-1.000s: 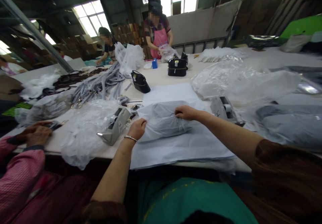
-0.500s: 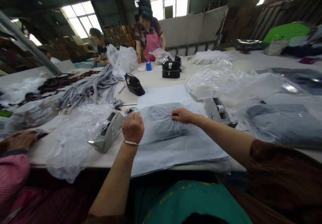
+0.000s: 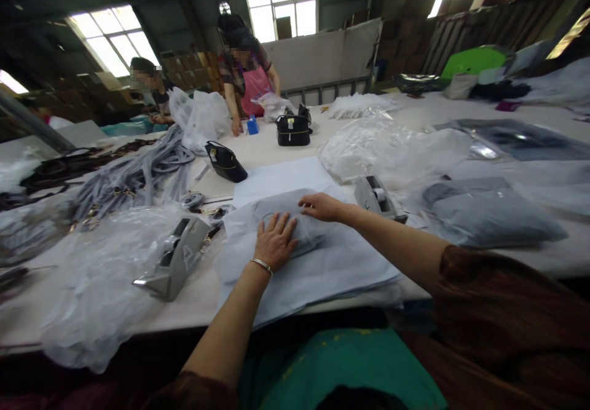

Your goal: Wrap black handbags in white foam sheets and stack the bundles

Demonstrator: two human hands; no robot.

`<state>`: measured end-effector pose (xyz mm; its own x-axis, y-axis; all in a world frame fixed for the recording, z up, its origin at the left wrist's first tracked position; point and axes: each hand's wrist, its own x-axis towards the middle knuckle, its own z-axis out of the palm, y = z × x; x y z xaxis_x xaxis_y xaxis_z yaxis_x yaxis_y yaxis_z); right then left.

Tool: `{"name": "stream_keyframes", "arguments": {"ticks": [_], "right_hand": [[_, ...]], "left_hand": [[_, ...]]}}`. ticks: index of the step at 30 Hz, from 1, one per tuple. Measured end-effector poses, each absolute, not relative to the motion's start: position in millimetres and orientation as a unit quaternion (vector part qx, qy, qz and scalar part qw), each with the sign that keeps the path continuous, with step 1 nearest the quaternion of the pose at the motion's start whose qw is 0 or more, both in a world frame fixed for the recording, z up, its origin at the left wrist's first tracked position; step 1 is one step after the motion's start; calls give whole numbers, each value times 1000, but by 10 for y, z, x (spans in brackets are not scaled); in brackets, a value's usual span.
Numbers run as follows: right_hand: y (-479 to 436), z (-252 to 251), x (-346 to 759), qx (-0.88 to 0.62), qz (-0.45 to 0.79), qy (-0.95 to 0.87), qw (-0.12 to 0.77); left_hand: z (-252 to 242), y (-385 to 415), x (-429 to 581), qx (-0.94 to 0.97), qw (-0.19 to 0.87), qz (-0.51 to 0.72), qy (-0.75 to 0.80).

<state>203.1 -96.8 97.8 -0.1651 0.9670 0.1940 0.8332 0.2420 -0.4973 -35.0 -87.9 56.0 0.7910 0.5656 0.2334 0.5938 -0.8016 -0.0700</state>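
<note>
A grey bundle wrapped in white tissue paper (image 3: 286,216) lies on a stack of white paper sheets (image 3: 322,268) near the table's front edge. My left hand (image 3: 275,242) lies flat on the bundle's near side, fingers spread, a thin bracelet at the wrist. My right hand (image 3: 321,207) rests on the bundle's top right part, fingers pressed down on the paper; I cannot make out whether they pinch it.
A grey tape dispenser (image 3: 173,265) sits left of the bundle, a second one (image 3: 375,196) to the right. Crumpled clear plastic (image 3: 106,275), grey straps (image 3: 133,179), black handbags (image 3: 225,161) (image 3: 292,130) and a bagged grey item (image 3: 488,213) lie around. Two people work at the far edge.
My left hand went from a closed grip at the bundle's left end to lying flat on top. The camera swung left, and the neighbour's hand and pink sleeve left the view.
</note>
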Motion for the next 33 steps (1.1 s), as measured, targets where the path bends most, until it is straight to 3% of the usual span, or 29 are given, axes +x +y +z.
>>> {"name": "stream_keyframes", "arguments": {"ticks": [4,6,13,20,33], "right_hand": [[-1381,1113,2502,-632,81,-662,395],[-1672,1101,2716,-648,96,-622,430],[-2297,640,2768,-731,190,-554,350],[-2047,641,2513,-631,65,-644,428],[-2041,345,2599,-800,-11,-505,323]], "left_hand": [[505,-831,-384,-940,72,-95,-319],[483,-838,-380,-939,73,-97,-322],[468,-838,-383,-937,70,-105,-326],[473,-831,-388,-940,58,-114,-317],[504,-785,-414,-947,53,-100,-301]]}}
